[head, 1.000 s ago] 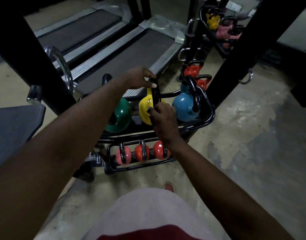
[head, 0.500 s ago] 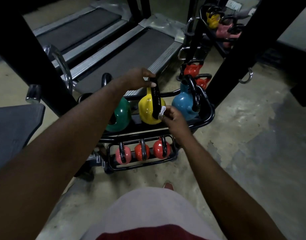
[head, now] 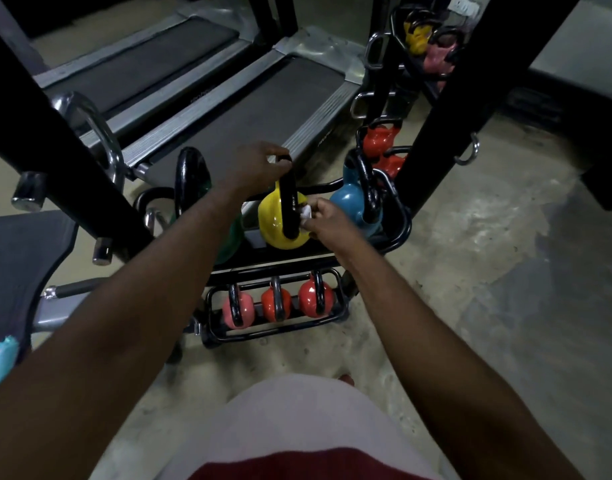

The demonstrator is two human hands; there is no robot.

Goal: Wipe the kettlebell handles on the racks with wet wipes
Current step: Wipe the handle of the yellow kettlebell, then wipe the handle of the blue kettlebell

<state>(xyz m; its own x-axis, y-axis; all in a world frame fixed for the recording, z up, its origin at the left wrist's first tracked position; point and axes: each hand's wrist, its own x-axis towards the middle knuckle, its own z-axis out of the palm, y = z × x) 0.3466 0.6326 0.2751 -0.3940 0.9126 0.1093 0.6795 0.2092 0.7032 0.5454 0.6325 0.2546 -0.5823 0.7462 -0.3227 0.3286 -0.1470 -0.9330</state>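
Head view, looking down over both bare forearms: the right fingertips [head: 314,206] are bunched together, pinching a small white wet wipe [head: 306,213] and holding it against the right side of the black handle [head: 289,202] of the yellow kettlebell [head: 273,221], about halfway down the loop. Behind them the right hand [head: 327,221] is turned knuckles-up, wrist bent slightly, and the forearm runs back to the lower right.

The fingers [head: 280,160] of the left hand [head: 254,166] are curled over the very top of that same handle, gripping it from the left. Its wrist is raised above the bell and the forearm stretches long and straight to the lower left.

That yellow bell sits in the middle of the top shelf of a black tubular rack [head: 401,225], with a blue kettlebell [head: 349,206] just beside it on the right and a green kettlebell [head: 230,237] on the left, mostly hidden behind the left arm. On the low shelf below stand three small ones in a row: a pink kettlebell [head: 242,311], an orange kettlebell [head: 276,304] and a red kettlebell [head: 311,299].

Beyond the rack lie two treadmills [head: 256,109] side by side. A padded bench [head: 20,258] sits at the left, and a black upright post [head: 446,98] rises just right of the rack.
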